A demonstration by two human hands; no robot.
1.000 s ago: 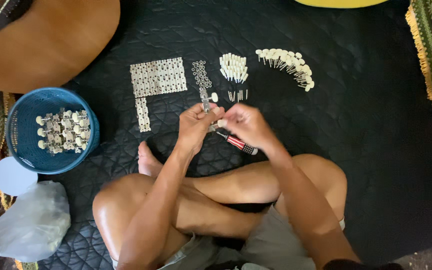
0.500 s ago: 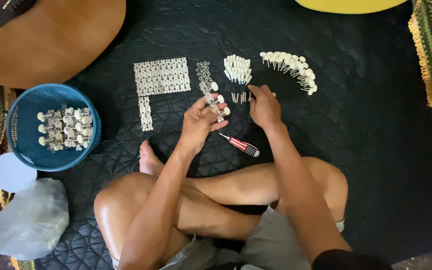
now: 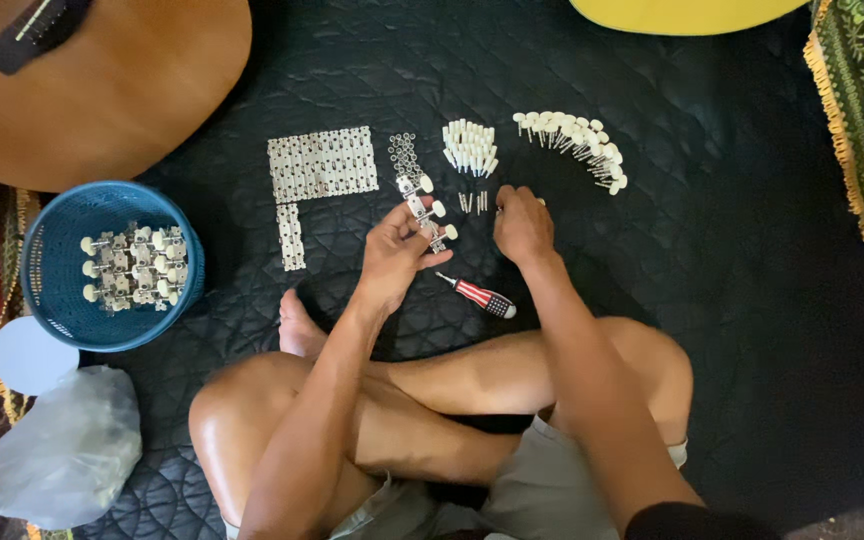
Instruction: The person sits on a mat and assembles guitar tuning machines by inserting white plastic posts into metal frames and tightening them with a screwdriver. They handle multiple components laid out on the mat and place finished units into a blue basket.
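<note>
Left hand (image 3: 392, 255) holding tuner strip (image 3: 426, 210), long axis running up-left away from me. Right hand (image 3: 522, 225) nearer small screws (image 3: 476, 202) on mat (image 3: 712, 260), fingers pinching down, can't tell if it's got one.

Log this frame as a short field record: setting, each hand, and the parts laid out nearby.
setting: person seated cross-legged on a black quilted mat
left hand: holds a tuner strip with three white knobs
right hand: on the mat at a row of small screws
screwdriver: lies on the mat, not held
blue basket: holds assembled tuner strips
also laid out: metal plates, white knobs, pegs
</note>
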